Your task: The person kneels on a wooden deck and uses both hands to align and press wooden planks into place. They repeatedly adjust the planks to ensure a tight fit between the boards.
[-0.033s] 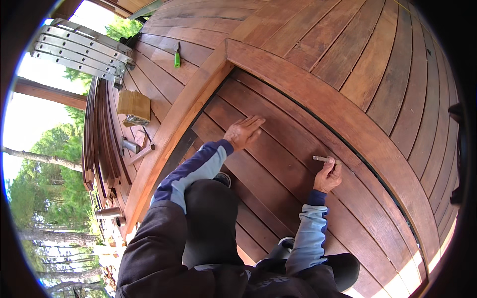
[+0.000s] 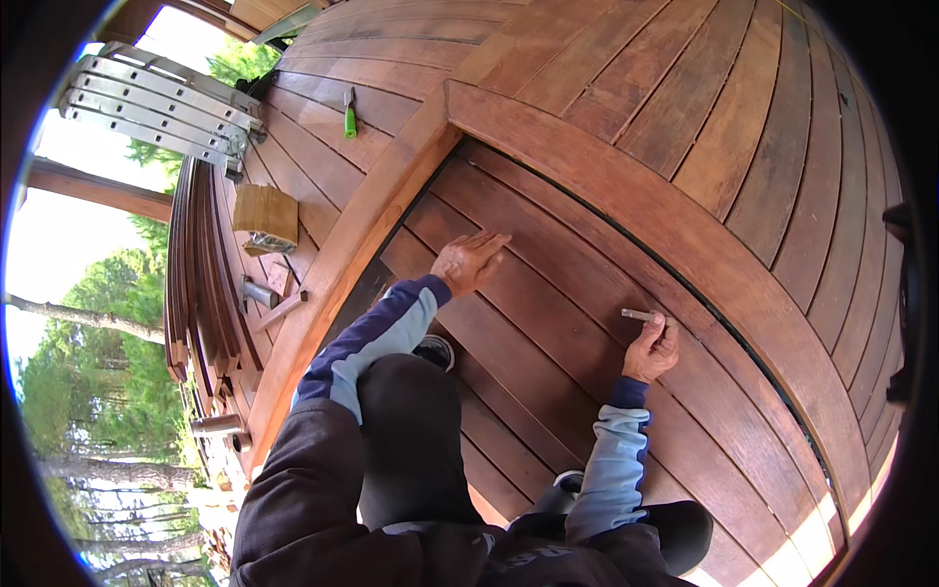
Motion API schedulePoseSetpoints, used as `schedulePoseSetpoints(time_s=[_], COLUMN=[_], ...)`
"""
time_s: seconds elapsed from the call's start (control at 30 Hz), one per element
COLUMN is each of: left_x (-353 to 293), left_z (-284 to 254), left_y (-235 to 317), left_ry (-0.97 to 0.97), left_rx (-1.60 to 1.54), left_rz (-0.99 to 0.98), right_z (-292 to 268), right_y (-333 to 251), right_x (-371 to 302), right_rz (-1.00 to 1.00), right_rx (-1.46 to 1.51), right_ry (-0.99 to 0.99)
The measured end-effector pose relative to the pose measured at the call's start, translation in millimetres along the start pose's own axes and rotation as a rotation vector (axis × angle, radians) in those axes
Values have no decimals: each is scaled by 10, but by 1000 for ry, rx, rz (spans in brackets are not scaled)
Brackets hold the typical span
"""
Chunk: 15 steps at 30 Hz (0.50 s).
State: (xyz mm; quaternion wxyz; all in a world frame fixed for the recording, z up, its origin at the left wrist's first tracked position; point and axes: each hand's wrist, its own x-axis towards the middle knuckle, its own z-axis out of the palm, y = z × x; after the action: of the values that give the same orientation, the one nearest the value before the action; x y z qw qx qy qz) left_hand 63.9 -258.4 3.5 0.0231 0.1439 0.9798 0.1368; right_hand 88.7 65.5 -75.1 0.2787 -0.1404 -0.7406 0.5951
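Observation:
My left hand [image 2: 471, 262] is stretched out over the reddish-brown boards [image 2: 533, 303] of a recessed deck panel, fingers extended and holding nothing. Whether its palm rests on the wood or hovers just above, I cannot tell. Over to the right, my right hand [image 2: 652, 350] is closed around a short, thin greyish rod [image 2: 638, 315], whose free end points left. Its exact kind is too small to make out. A raised wooden border [image 2: 626, 176] frames the panel, with a dark gap along its inner edge.
Beyond the border at left lie a green-handled tool [image 2: 349, 119], a cardboard box [image 2: 265, 217], a metal cylinder [image 2: 259, 292] and a wooden-looking bar [image 2: 284, 310]. An aluminium ladder [image 2: 156, 108] and a stack of long boards [image 2: 201, 264] are farther left.
My left hand has shifted slightly left. The right hand, with the rod, sits very slightly farther right. The view itself has moved a touch.

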Motion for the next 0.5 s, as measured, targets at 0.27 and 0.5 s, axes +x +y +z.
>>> schedulePoseSetpoints(time_s=[0.27,0.5], left_x=[619,1175], left_z=[-54,98], left_y=[-1233,-1703], left_ry=[450,519], left_rx=[-167,-439], left_rz=[25,6], right_z=[818,2541], right_y=[-536,-854], right_x=[22,53], right_rz=[-57,-297], right_rx=[200,62], right_ry=[-256,-512])
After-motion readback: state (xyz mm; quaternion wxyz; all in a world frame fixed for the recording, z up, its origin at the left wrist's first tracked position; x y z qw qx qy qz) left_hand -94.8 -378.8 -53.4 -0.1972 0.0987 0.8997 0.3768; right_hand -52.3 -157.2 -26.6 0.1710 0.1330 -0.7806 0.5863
